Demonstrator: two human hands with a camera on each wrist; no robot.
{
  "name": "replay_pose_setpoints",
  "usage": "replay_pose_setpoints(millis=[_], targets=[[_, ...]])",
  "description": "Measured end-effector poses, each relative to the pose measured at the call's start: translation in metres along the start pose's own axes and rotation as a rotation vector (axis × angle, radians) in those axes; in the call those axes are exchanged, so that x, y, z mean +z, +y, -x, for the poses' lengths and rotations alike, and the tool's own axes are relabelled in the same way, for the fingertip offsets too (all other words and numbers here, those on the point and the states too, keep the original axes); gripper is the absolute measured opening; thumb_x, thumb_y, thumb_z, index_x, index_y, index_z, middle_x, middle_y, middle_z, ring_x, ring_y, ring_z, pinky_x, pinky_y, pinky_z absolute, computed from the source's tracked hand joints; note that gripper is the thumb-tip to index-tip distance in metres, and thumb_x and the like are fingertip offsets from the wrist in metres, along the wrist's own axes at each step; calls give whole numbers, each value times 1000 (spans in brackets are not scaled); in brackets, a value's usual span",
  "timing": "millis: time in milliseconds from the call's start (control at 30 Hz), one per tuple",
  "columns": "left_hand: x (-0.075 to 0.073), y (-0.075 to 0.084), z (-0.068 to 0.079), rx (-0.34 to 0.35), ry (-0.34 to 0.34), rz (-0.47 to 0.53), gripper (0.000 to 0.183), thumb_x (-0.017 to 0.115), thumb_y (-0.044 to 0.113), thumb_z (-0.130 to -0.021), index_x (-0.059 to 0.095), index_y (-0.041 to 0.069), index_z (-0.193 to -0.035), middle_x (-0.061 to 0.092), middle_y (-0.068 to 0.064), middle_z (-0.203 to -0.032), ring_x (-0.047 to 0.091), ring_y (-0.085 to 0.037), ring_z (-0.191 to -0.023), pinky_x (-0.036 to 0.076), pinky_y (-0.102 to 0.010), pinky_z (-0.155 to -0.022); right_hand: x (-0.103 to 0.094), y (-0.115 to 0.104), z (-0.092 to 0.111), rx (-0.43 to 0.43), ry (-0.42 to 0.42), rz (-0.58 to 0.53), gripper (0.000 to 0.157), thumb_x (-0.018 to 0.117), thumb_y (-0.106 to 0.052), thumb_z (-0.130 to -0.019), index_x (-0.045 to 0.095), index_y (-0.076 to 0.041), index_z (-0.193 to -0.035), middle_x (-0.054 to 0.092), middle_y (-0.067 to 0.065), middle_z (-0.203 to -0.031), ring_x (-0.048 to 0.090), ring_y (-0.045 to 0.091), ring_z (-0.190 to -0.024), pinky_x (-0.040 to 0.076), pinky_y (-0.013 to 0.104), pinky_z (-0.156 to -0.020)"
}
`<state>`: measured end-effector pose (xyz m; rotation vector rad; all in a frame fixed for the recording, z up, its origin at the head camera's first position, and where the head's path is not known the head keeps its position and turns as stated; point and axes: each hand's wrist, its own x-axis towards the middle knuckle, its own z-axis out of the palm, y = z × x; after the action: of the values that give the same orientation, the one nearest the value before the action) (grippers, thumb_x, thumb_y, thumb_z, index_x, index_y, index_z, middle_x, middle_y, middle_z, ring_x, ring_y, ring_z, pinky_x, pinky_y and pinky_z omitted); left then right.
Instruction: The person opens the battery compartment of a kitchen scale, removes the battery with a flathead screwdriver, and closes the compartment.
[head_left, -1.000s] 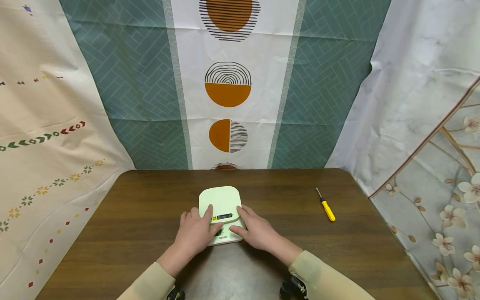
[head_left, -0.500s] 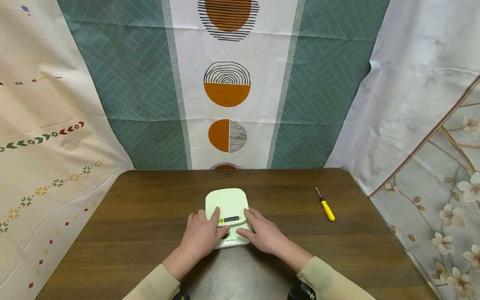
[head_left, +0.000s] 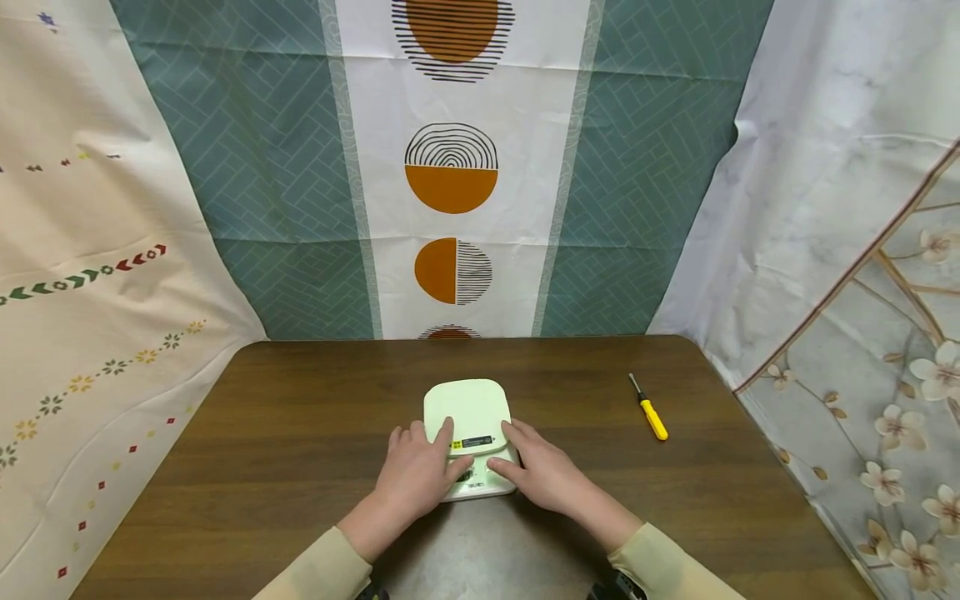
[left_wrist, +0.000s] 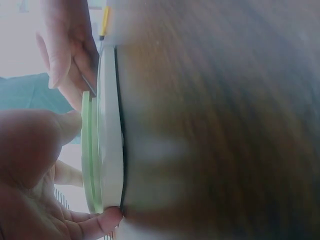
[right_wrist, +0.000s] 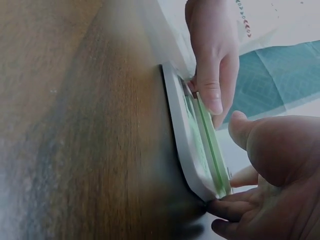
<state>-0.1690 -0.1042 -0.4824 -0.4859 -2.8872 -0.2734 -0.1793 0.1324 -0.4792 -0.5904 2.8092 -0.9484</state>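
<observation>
Fingers first: the left hand (head_left: 414,477) and right hand (head_left: 547,475) have theirs spread fairly wide, not wrapped round anything, just touching opposite sides of a pale-green and white, round-cornered, plastic-looking kitchen scale (head_left: 465,408). So it's right between them, thumbs pointing inward over its front panel. Looks to me like the steadying or positioning step; I'd say the next move calls for even pressure from both sides so it doesn't twist. Beneath the fingers there's a brown wood-grain table (head_left: 315,417), and well right of them lies a yellow-handled screwdriver (head_left: 653,421), untouched.

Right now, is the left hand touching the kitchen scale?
Touching: the left wrist view shows the left hand with a fingertip against the kitchen scale.
</observation>
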Motion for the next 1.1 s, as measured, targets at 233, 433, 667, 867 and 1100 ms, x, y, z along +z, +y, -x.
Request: replay_pose_setpoints(millis=[233, 433, 667, 867, 1100], targets=[[3, 8, -2, 7, -9, 21, 69, 76, 50, -103, 64, 0, -150, 65, -34, -115, 62, -47, -112, 42, -70, -112, -4, 8, 4, 22, 13, 9, 74, 68, -46, -111, 47, -1, -166, 45, 25, -168, 52, 43, -150, 46, 63, -117], [5, 15, -4, 23, -14, 12, 70, 76, 51, -103, 65, 0, -149, 65, -34, -115, 63, -47, -112, 43, -71, -112, -11, 12, 6, 39, 12, -2, 72, 68, -44, -111, 49, 0, -164, 46, 27, -167, 50, 45, -150, 44, 64, -118], [6, 22, -5, 37, 3, 19, 69, 77, 51, -102, 66, 1, -148, 66, -34, -113, 65, -48, -107, 43, -72, -111, -13, 17, 8, 75, 12, 15, 73, 68, -47, -110, 50, -1, -164, 46, 26, -168, 48, 44, -152, 43, 64, -119], [5, 24, -5, 36, -5, 32, 67, 77, 50, -103, 65, 2, -149, 65, -33, -115, 66, -49, -106, 42, -73, -112, -14, 16, 12, 69, 33, 18, 74, 71, -47, -109, 51, 0, -163, 47, 27, -166, 51, 45, -150, 45, 64, -117], [3, 22, -6, 53, -5, 33, 64, 77, 49, -104, 66, 4, -148, 66, -32, -114, 66, -48, -109, 43, -74, -111, -13, 15, 14, 77, 39, 13, 74, 70, -48, -109, 52, 0, -163, 47, 27, -166, 51, 45, -150, 45, 65, -117]])
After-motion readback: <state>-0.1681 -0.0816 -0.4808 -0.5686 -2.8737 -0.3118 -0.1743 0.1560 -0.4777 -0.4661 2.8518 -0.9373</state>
